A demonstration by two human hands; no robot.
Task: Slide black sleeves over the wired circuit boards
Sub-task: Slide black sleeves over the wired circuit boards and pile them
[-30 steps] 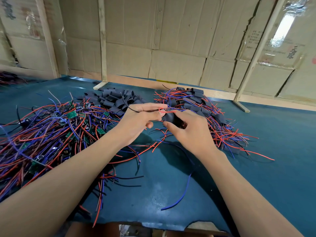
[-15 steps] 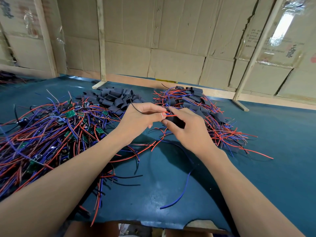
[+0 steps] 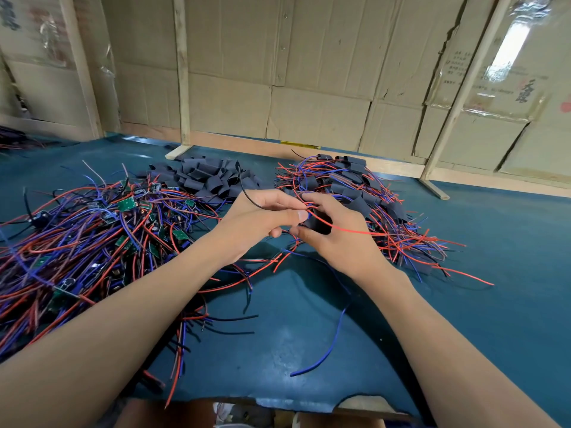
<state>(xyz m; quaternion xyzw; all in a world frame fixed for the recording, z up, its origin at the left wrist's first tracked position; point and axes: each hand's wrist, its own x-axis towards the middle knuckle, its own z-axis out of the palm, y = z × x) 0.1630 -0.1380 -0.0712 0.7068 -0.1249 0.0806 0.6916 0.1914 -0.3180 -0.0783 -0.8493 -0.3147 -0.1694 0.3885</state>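
Where the blue table (image 3: 463, 304) spreads widest, a big tangle of wired circuit boards (image 3: 92, 236) covers its left edge, a finished sleeved heap (image 3: 355, 196) lies toward the far right, and loose black sleeves (image 3: 210, 177) pile at the far middle. Between them, above the table's centre, the left hand (image 3: 256, 223) pinches wires in curled fingers, and the right hand (image 3: 336, 239) grips a black sleeve (image 3: 318, 225) with a red wire (image 3: 355, 231) trailing right.
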